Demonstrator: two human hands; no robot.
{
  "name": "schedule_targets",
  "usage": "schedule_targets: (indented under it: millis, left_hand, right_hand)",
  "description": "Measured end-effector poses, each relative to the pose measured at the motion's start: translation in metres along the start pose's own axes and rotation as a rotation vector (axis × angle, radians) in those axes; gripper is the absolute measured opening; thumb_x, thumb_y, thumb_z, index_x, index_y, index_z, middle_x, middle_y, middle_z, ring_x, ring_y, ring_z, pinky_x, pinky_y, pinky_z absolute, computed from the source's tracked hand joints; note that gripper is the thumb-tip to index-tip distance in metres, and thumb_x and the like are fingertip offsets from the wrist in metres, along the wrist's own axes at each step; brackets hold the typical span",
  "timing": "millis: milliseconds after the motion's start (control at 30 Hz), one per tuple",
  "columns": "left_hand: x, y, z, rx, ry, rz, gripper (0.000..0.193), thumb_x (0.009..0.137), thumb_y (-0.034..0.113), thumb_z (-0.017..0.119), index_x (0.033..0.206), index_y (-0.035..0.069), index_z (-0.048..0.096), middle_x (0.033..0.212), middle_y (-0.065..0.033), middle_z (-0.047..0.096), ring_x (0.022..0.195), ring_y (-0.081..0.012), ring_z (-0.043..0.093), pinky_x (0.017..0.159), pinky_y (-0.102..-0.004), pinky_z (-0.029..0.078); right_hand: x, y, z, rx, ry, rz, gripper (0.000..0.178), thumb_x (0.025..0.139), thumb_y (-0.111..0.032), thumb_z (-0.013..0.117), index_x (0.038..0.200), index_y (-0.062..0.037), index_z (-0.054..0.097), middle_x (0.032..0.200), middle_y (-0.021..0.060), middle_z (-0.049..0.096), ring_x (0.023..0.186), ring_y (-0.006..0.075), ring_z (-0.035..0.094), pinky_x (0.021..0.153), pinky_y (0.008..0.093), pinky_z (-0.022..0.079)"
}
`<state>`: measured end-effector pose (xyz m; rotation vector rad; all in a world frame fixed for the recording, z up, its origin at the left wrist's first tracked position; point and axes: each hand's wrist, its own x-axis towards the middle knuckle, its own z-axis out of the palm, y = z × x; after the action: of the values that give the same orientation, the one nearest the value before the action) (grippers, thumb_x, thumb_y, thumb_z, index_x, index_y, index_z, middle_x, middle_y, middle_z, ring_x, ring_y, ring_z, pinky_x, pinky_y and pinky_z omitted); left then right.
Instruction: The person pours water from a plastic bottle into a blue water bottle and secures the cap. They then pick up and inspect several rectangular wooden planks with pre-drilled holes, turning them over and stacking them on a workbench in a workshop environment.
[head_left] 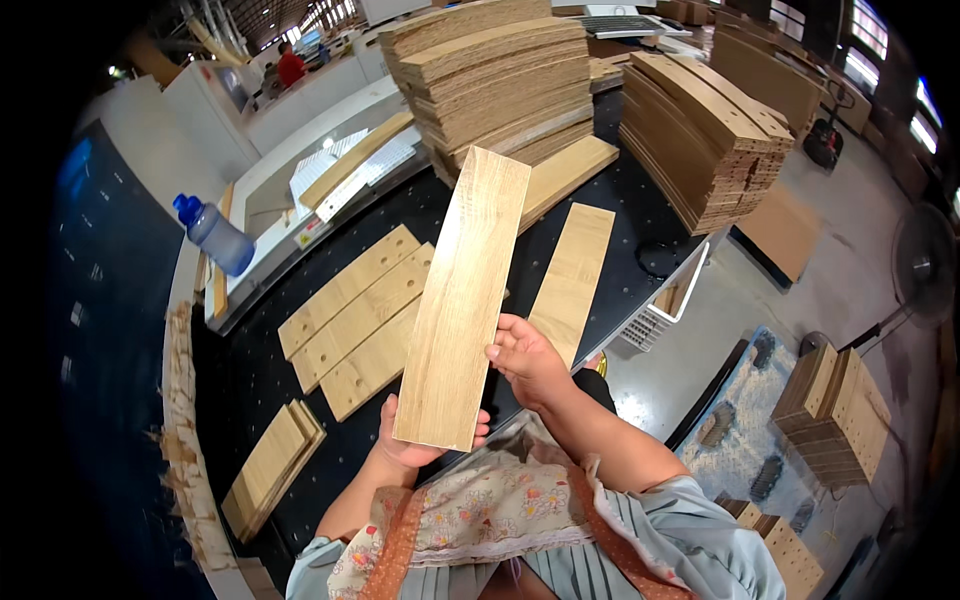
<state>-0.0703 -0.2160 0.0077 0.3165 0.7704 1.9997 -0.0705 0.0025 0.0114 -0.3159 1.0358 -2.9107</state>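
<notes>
A long, light wood-grain board is held up in front of me, tilted over the black table. My left hand supports its lower end from beneath, with fingertips showing past the right edge. Along the right edge, my right hand pinches the board between thumb and fingers. Several similar boards with small holes lie side by side on the table to the left. Another board rests flat to the right, partly behind my right hand.
A tall stack of boards stands at the back, with another stack to its right. A blue-capped bottle is at left. Near left lies a small board pile. A white basket hangs by the table's right edge; a pallet stands below.
</notes>
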Motion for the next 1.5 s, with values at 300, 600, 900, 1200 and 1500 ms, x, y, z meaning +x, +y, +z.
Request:
schedule_targets:
  millis: [300,600,900,1200,1500]
  left_hand:
    - [0.016,-0.004,0.002,-0.036,-0.108,0.112,0.11,0.071,0.076,0.053,0.143,-0.002,0.022,0.136,-0.0291,0.037,0.119,-0.0419,0.047,0.096,-0.052,0.043]
    - [0.03,0.009,-0.011,-0.128,-0.206,0.266,0.108,0.073,0.074,0.054,0.143,-0.001,0.02,0.135,-0.0313,0.036,0.12,-0.0383,0.048,0.093,-0.05,0.046]
    - [0.023,0.021,-0.014,-0.154,-0.235,0.371,0.105,0.076,0.073,0.05,0.144,-0.001,0.018,0.136,-0.0312,0.035,0.12,-0.0404,0.047,0.095,-0.052,0.045]
    - [0.02,0.022,-0.006,-0.164,-0.14,0.313,0.102,0.076,0.07,0.055,0.143,0.001,0.021,0.135,-0.0303,0.037,0.118,-0.0396,0.049,0.093,-0.0518,0.046]
    - [0.018,0.03,0.039,-0.314,-0.24,0.026,0.097,0.077,0.075,0.047,0.145,0.009,0.023,0.125,-0.035,0.044,0.106,-0.0457,0.055,0.086,-0.0538,0.049]
  right_hand:
    - [-0.022,-0.002,0.008,-0.325,-0.068,0.043,0.037,0.088,-0.007,0.059,0.122,-0.0006,0.046,0.097,0.0073,0.062,0.085,0.0127,0.058,0.077,0.028,0.048]
    - [-0.088,-0.008,-0.09,-0.703,0.72,0.342,0.024,0.089,-0.03,0.063,0.094,-0.0094,0.051,0.081,0.0027,0.057,0.07,0.0123,0.057,0.062,0.0255,0.048]
    - [-0.082,0.012,-0.084,-0.413,0.685,0.299,0.022,0.086,-0.027,0.066,0.079,-0.0123,0.052,0.071,0.0012,0.058,0.06,0.0136,0.058,0.053,0.0268,0.05]
    - [-0.112,-0.023,-0.096,-1.126,0.661,-0.031,0.015,0.081,-0.014,0.068,0.086,-0.0062,0.056,0.078,0.0049,0.061,0.069,0.0163,0.057,0.063,0.03,0.046]
    - [-0.007,-0.078,0.028,-2.121,0.084,-0.835,0.061,0.067,-0.003,0.067,0.125,-0.0138,0.053,0.131,0.0111,0.046,0.126,0.0339,0.04,0.101,0.0498,0.034]
